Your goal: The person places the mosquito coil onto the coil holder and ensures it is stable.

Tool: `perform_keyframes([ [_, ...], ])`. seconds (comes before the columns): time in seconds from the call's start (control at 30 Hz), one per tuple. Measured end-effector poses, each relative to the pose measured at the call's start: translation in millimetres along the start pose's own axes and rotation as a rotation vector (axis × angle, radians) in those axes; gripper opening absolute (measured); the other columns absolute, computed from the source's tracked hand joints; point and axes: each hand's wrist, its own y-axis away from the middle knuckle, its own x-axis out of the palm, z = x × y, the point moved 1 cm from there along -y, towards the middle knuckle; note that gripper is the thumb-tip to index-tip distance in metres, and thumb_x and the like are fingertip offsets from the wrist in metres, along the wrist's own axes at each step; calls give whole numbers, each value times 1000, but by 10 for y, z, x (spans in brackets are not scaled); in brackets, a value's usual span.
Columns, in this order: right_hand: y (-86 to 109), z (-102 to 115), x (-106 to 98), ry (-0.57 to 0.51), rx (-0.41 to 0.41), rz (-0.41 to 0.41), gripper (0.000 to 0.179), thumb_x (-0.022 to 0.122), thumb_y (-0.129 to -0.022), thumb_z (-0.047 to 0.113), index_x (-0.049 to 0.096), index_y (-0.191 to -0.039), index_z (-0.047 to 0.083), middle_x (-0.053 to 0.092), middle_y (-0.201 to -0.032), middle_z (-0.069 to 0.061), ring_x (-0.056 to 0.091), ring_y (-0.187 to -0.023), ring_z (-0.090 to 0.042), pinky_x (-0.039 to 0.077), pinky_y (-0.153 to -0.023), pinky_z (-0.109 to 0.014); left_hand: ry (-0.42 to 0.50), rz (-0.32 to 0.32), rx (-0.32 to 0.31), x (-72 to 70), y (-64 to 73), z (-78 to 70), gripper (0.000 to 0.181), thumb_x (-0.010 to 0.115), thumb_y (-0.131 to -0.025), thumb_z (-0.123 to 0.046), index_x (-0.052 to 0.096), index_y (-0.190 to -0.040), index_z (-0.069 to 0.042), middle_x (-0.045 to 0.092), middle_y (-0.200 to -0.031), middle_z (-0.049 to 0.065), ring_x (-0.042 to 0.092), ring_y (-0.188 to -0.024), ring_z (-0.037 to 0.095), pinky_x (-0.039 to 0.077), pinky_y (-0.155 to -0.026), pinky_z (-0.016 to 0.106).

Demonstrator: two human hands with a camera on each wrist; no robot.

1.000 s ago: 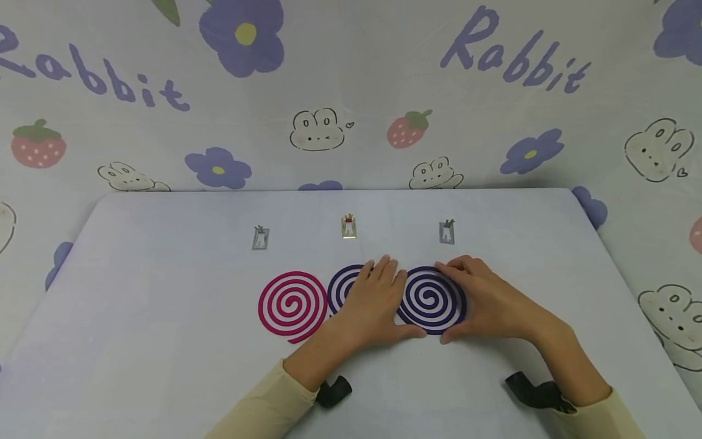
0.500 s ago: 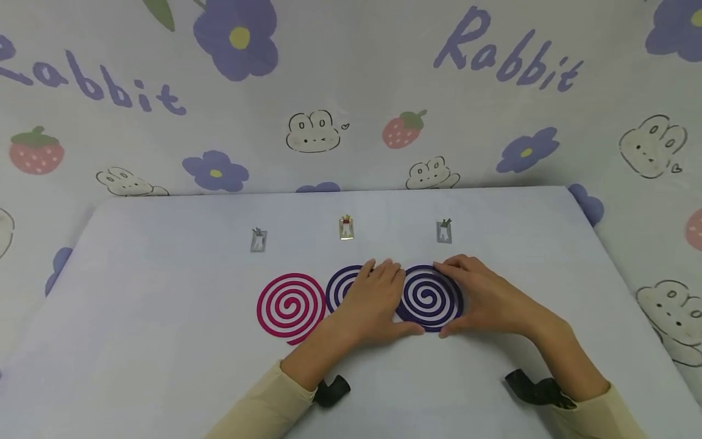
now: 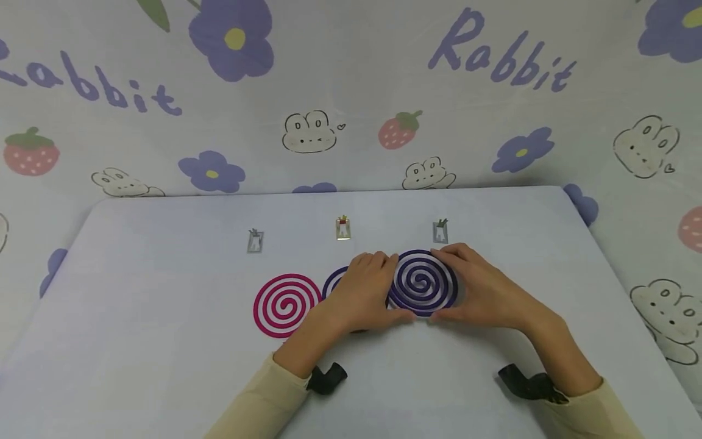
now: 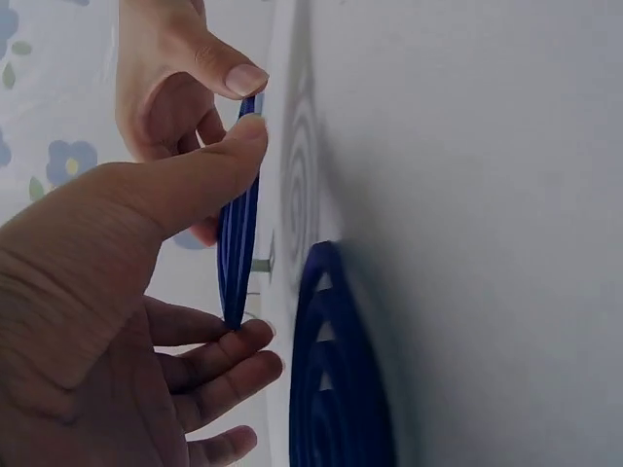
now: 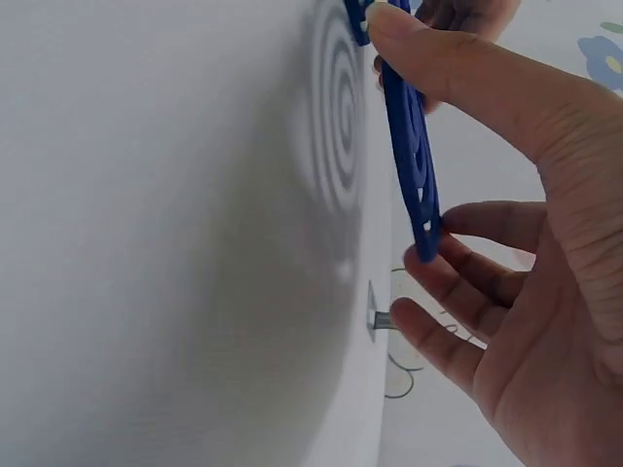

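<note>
Both hands hold one flat dark-blue spiral [image 3: 421,282], lifted off the table; its shadow falls on the tabletop in both wrist views. My left hand [image 3: 364,292] grips its left edge between thumb and fingers. My right hand [image 3: 485,292] grips the right edge likewise, thumb on the near side. Under the left hand lies a second dark-blue spiral [image 4: 336,379], partly hidden in the head view. To its left a pink-red spiral [image 3: 286,306] lies flat, its near edge covered by the left forearm.
Three small rectangular hook plates stand in a row at the back: a silver one [image 3: 255,241] on the left, a gold one [image 3: 342,228] in the middle, another silver one [image 3: 440,231] on the right. Behind the white table [image 3: 137,317] hangs a printed cloth [image 3: 340,73].
The held blue spiral has risen off the table and moved slightly away from me, with both hands rising along with it. The other two spirals stay in place.
</note>
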Motion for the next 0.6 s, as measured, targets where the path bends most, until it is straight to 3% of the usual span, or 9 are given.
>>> perform_keyframes([
  [0.27,-139,33,-65,-19,13,-35,113,99,-71,35,38,-160,0,49,-149,-20,53,-137,-38,48,-116,-63,57,-8,-47,-174,-100,84,112,80,-83,-69,36,-163,-5,55,-154,13,52,-145,29,29,-131,59],
  [0.47,-240,10,-104,-79,-6,-71,112,99,-73,35,37,-160,0,46,-150,-20,52,-137,-38,45,-118,-63,91,-40,-59,-263,-163,141,111,83,-82,-64,36,-163,-5,55,-151,14,52,-143,28,32,-130,54],
  [0.6,-269,-24,-166,-99,11,-50,110,98,-75,37,39,-159,-3,46,-152,-22,50,-139,-38,43,-120,-63,120,-52,-56,-277,-222,146,109,85,-82,-62,38,-162,-4,55,-148,14,53,-139,28,39,-126,48],
])
